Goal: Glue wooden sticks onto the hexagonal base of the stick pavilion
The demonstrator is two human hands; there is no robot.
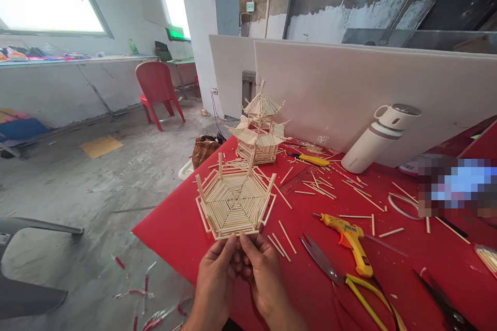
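A many-sided platform of thin wooden sticks [229, 207] is tilted toward me, its sticks laid in rings around the middle. Short upright posts and a low stick railing stand along its rim. My left hand [215, 279] pinches the near edge with the thumb on top. Right beside it, my right hand [264, 276] grips the same edge, thumb also on top. The fingers of both hands are curled beneath and partly hidden. Just behind the platform, a pagoda model of sticks [261, 132] with tiered roofs stands on the red table [171, 232].
To the right lie a yellow glue gun [349, 240], yellow-handled scissors [330, 264], dark scissors [442, 300] and a yellow utility knife [310, 159]. Loose sticks [318, 186] are scattered about. A white bottle [378, 139] leans against the white board [330, 88]. A red chair [157, 88] stands farther off.
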